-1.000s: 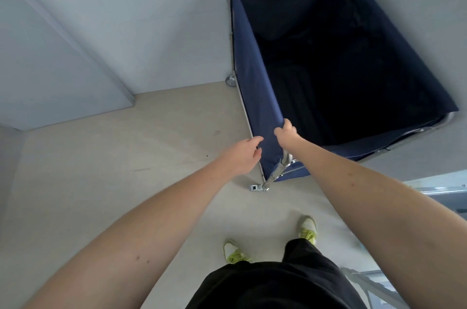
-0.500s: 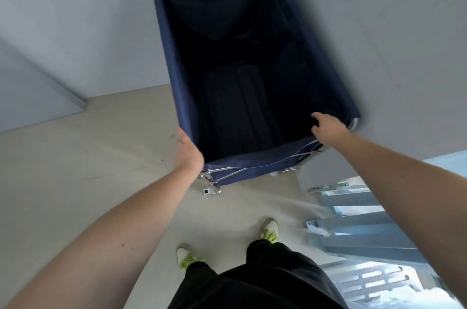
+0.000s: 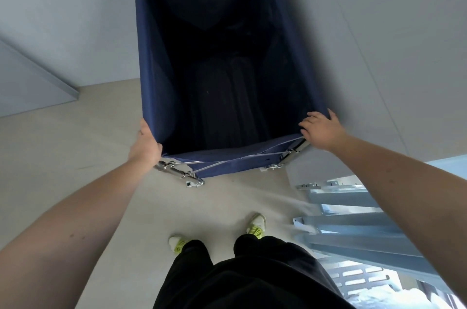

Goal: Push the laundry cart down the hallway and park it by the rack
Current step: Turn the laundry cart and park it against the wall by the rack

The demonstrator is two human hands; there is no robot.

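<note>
The laundry cart (image 3: 151, 76) is a deep navy fabric bin on a folding chrome frame, standing right in front of me with its long side against the right wall. Its inside is dark and looks empty. My left hand (image 3: 145, 148) grips the near left corner of its rim. My right hand (image 3: 321, 131) lies over the near right corner, fingers spread on the fabric edge. A grey metal rack (image 3: 353, 227) stands at the lower right, just behind the cart's near right corner.
A grey wall (image 3: 379, 43) runs along the cart's right side and another wall (image 3: 63, 18) closes the far end. A grey door or panel (image 3: 27, 86) sits at the left. Beige floor (image 3: 75, 157) lies open to the left. My feet (image 3: 256, 226) stand behind the cart.
The cart has swung from skewed to straight ahead of me along the right wall. My hands moved from one corner together to the two near corners, and the rack came into view.
</note>
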